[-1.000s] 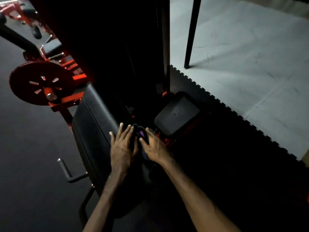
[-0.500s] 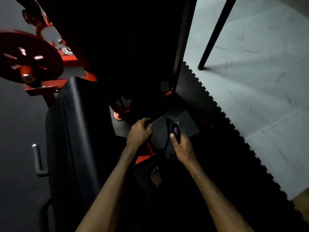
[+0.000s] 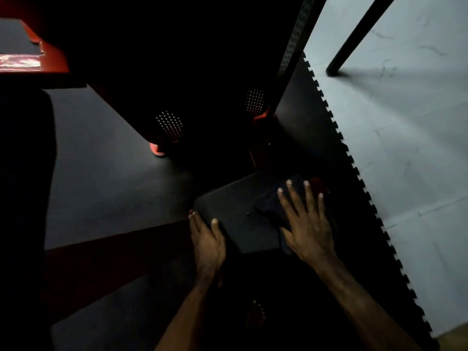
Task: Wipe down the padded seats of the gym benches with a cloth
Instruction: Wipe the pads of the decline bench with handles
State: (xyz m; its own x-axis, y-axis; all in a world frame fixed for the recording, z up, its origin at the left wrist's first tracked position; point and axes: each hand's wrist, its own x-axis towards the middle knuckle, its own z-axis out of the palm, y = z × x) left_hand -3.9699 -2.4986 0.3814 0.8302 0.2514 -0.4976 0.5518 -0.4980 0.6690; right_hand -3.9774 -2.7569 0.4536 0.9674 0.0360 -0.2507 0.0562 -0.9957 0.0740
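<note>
Dim gym corner, black rubber floor mat (image 3: 114,173) meeting pale tile, and down low sits the small padded seat (image 3: 233,214), dark, squarish, matte. Right hand (image 3: 307,224) lies flat on it, fingers spread, pinning a dark cloth (image 3: 272,201) to the pad's right side. Left hand (image 3: 207,239) hooks its fingers round the near-left edge, steadying. That cloth looks limp and light, so I'd say palm pressure suits it best; the pad should give a little, vinyl-slick.
</note>
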